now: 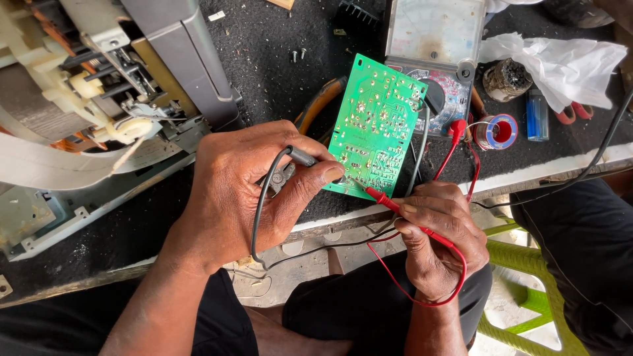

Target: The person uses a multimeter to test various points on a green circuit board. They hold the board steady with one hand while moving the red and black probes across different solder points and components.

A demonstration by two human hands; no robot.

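Probing a green circuit board at the near edge of a dark workbench.
Left hand grips the board's near left edge and a black probe; right hand pinches a red probe, tip touching the board. A meter lies just beyond.

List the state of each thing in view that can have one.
Circuit board: solder side up, tilted, propped by the left hand.
Black probe: gripped in left hand, tip on board.
Red probe: held in right hand, tip on board's lower edge.
Multimeter: lying face up, red lead plugged in.
Solder spool: partly wound, on its side.
Appliance: opened, insides exposed.
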